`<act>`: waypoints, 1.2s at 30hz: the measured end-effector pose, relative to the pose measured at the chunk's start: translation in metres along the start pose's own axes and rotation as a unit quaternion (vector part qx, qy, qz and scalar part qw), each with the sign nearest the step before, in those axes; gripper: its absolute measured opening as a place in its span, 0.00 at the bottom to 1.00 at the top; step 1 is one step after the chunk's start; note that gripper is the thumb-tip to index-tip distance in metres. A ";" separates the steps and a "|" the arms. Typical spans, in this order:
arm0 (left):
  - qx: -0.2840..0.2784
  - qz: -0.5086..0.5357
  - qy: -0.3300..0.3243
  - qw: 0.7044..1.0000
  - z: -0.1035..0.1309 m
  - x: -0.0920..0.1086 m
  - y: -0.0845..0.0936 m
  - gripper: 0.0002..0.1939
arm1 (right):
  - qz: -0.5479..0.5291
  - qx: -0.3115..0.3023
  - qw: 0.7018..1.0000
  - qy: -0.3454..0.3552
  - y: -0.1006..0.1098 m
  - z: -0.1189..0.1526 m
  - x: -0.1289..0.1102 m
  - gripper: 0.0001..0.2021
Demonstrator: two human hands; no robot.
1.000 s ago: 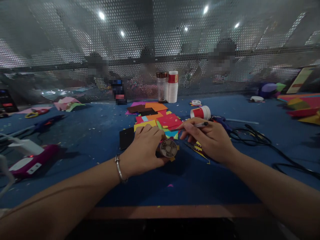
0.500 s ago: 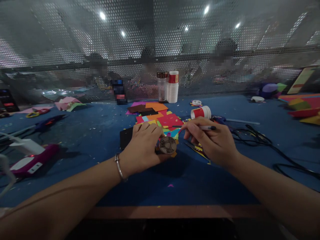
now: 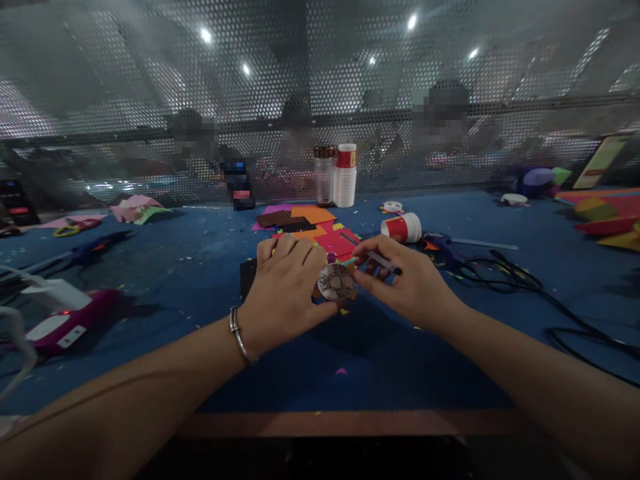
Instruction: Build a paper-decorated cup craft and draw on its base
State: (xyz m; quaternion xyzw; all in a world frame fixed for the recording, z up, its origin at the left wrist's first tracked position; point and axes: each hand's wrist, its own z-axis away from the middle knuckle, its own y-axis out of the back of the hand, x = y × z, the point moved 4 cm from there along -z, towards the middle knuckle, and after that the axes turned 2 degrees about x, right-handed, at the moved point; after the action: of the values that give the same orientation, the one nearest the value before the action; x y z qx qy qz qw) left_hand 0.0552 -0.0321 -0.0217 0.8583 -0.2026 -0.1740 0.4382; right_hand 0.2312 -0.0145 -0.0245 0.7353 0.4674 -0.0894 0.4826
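Near the middle of the blue table, my left hand is wrapped round a round object whose pale disc face bears dark drawn marks. A small purple piece shows just above the disc. Between the fingers of my right hand is a dark pen, its thin end pointing up and left. The right fingertips are at the disc's right edge, beside a light-blue strip. My left palm hides most of the object's body.
Coloured paper sheets lie behind my hands, with a glass jar and stacked paper cups farther back. A tipped cup, glue gun and black cable are right; a purple power strip is left.
My right hand has moved left to the disc, and the pen in it is tilted more steeply. The disc has shifted slightly up and looks brighter.
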 end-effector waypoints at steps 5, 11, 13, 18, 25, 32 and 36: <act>0.028 -0.003 -0.010 1.000 -0.001 0.000 0.001 0.20 | -0.081 -0.009 0.996 -0.042 -0.002 -0.001 0.009 0.11; 0.057 0.018 -0.008 0.998 0.000 -0.003 0.000 0.21 | -0.224 -0.025 0.971 -0.086 -0.007 -0.003 0.011 0.13; 0.062 0.066 0.010 0.996 0.001 -0.005 -0.001 0.20 | -0.246 -0.024 0.965 -0.087 -0.007 -0.003 0.010 0.13; 0.008 0.376 0.121 0.919 -0.002 -0.014 -0.014 0.36 | -0.254 -0.002 0.965 -0.069 -0.003 -0.002 0.008 0.13; -0.131 0.669 0.238 0.692 -0.005 -0.015 -0.037 0.18 | -0.244 -0.006 0.967 -0.073 -0.002 -0.003 0.008 0.12; -0.105 0.679 0.261 0.678 -0.005 -0.020 -0.040 0.17 | -0.215 0.020 0.973 -0.079 -0.001 -0.004 0.010 0.09; -0.104 0.672 0.259 0.686 -0.005 -0.021 -0.040 0.18 | -0.162 0.051 0.983 -0.070 0.001 -0.005 0.010 0.05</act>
State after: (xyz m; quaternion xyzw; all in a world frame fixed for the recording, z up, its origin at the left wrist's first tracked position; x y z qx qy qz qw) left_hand 0.0476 0.0030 -0.0491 0.4514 -0.5845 0.3763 0.5595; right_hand 0.2356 -0.0048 -0.0272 0.6655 0.5403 -0.2407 0.4553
